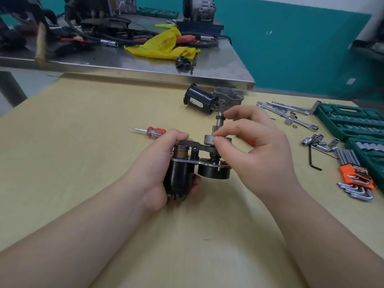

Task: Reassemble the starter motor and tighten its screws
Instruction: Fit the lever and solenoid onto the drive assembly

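Pale wooden bench [83, 163] in the foreground, butted at 12 o'clock against a second, steel bench [218, 65]; teal wall [291, 48] behind both.

On the steel bench, from the left: one wooden hammer handle [40, 43], a tangle of dark cables and tools too cluttered to count, one yellow cloth [164, 44], one grey motor unit on a dark block [198, 9] at the far edge.

On the wooden bench, at 10 o'clock of the hands: one small screwdriver with a red handle [154, 132]. At centre, one starter motor assembly [197, 161], lifted just off the surface. Left hand [164, 169] curled around its black solenoid cylinder, thumb on top. Right hand [253, 146] pinching the silver pinion on the upright shaft between thumb and forefinger, other fingers loosely spread. At 12 o'clock of the hands, lying apart: one black motor casing [199, 98] and, just beside it, one grey cast housing [228, 95].

At 2 o'clock: several chrome wrenches [291, 113], loose sockets [320, 141], one black hex key [313, 161]. At 3 o'clock: one set of hex keys in an orange holder [355, 179]. Along the right edge: two green tool trays [353, 121].
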